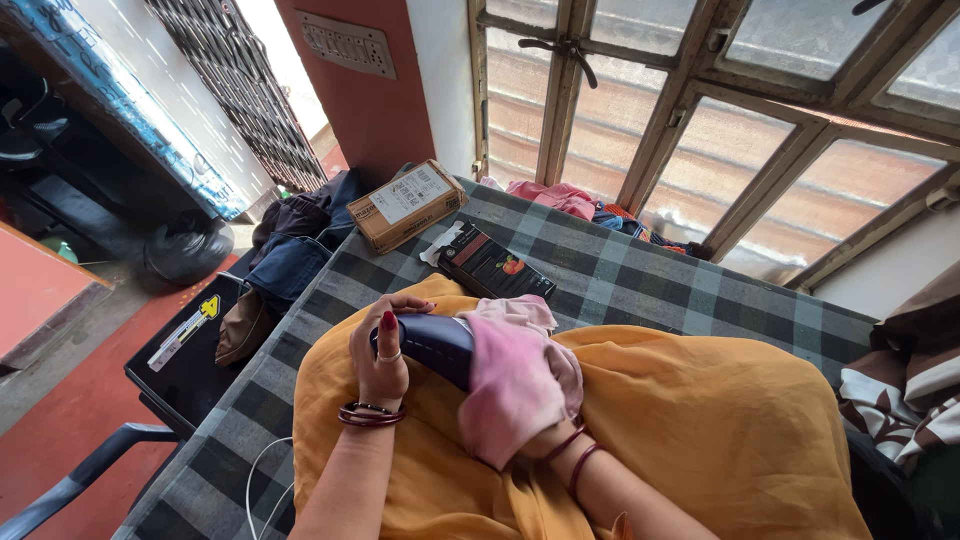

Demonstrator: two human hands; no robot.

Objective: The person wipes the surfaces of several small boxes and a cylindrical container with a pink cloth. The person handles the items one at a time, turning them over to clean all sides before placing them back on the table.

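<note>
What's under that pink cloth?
The pink cloth drapes over the right hand, hiding it, and covers one end of a dark blue object that the left hand grips.

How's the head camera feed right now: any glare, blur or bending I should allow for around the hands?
Head view: daylight from the window lights the scene evenly and its panes look washed out; the left hand, pink cloth over the right hand and dark blue object are sharp, without harsh shadows; wide-angle bending tilts the window frame; the upper left corner is dim.
</note>
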